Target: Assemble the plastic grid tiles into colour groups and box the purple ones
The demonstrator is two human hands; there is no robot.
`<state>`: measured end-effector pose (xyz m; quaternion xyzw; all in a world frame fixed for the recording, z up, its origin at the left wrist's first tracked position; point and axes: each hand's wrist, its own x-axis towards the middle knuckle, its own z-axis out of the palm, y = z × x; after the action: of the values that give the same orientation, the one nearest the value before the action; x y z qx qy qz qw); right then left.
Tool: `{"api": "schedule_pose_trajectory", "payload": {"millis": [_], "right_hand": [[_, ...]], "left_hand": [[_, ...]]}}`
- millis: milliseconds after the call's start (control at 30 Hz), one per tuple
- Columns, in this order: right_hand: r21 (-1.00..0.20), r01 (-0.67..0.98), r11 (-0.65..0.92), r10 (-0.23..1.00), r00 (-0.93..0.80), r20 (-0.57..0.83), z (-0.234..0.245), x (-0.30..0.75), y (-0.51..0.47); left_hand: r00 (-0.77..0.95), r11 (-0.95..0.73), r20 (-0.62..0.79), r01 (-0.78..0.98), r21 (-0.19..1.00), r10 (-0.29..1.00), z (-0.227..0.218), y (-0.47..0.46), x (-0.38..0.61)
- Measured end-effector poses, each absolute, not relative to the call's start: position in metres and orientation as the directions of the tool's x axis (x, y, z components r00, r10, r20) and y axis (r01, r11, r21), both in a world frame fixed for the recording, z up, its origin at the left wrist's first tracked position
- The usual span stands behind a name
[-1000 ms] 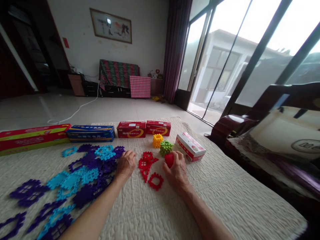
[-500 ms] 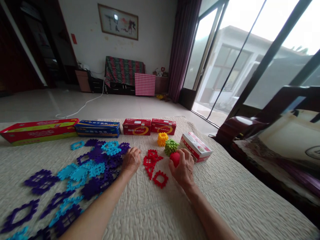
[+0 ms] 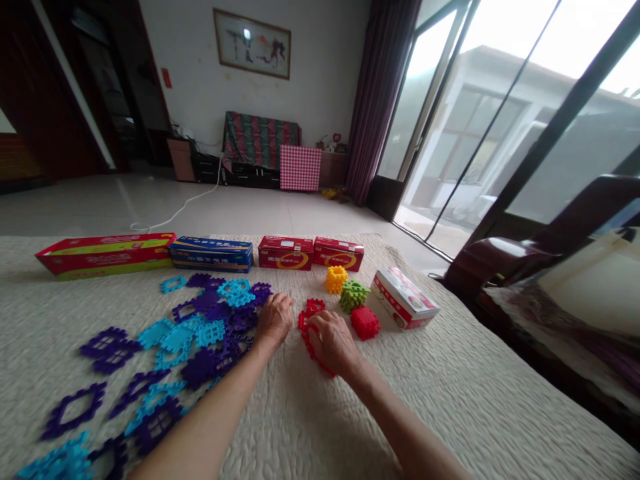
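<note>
My right hand (image 3: pixel 331 341) lies palm down on a small heap of flat red lattice pieces (image 3: pixel 311 312), its fingers curled onto one of them. A red cube built from such pieces (image 3: pixel 365 323) stands free on the cream quilted cover (image 3: pixel 450 387), just right of that hand. Behind it sit a green cube (image 3: pixel 354 295) and a yellow cube (image 3: pixel 336 279). My left hand (image 3: pixel 274 319) rests in a loose fist at the right edge of a spread of purple and blue flat pieces (image 3: pixel 200 333); nothing shows in it.
A row of boxes lines the far edge: a long red one (image 3: pixel 107 253), a blue one (image 3: pixel 213 253), two small red ones (image 3: pixel 310 252). A white and red box (image 3: pixel 404 298) lies right of the cubes. A dark wooden chair (image 3: pixel 550 267) stands at the right.
My right hand has let go of the red cube, which now stands on the cover, and has moved left onto the flat red pieces. My left hand has stayed put.
</note>
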<state>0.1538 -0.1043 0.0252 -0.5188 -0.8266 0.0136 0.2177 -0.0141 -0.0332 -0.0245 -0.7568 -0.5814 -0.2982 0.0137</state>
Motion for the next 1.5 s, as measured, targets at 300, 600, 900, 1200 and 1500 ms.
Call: {"api": "schedule_pose_trajectory", "payload": {"millis": [300,600,900,1200,1500], "right_hand": [[-0.133,0.979,0.158,0.978,-0.136,0.158,0.029,0.116,-0.095],[-0.170,0.973,0.158,0.982,-0.137,0.128,0.031,0.118,-0.092],[-0.160,0.959,0.236,0.961,-0.205,0.186,0.029,0.114,-0.110],[-0.655,0.698,0.290,0.916,-0.004,0.402,0.027,0.145,-0.098],[-0.689,0.692,0.215,0.952,0.010,0.307,0.015,0.164,-0.091]], "left_hand": [[0.141,-0.337,0.458,0.861,0.380,0.878,-0.029,-0.029,-0.017],[0.099,-0.346,0.478,0.816,0.463,0.873,-0.034,-0.024,-0.020],[-0.018,-0.312,0.486,0.747,0.587,0.874,-0.035,-0.020,-0.025],[-0.022,-0.309,0.487,0.748,0.588,0.873,-0.034,-0.022,-0.025],[-0.003,-0.308,0.484,0.767,0.562,0.875,-0.032,-0.022,-0.024]]}}
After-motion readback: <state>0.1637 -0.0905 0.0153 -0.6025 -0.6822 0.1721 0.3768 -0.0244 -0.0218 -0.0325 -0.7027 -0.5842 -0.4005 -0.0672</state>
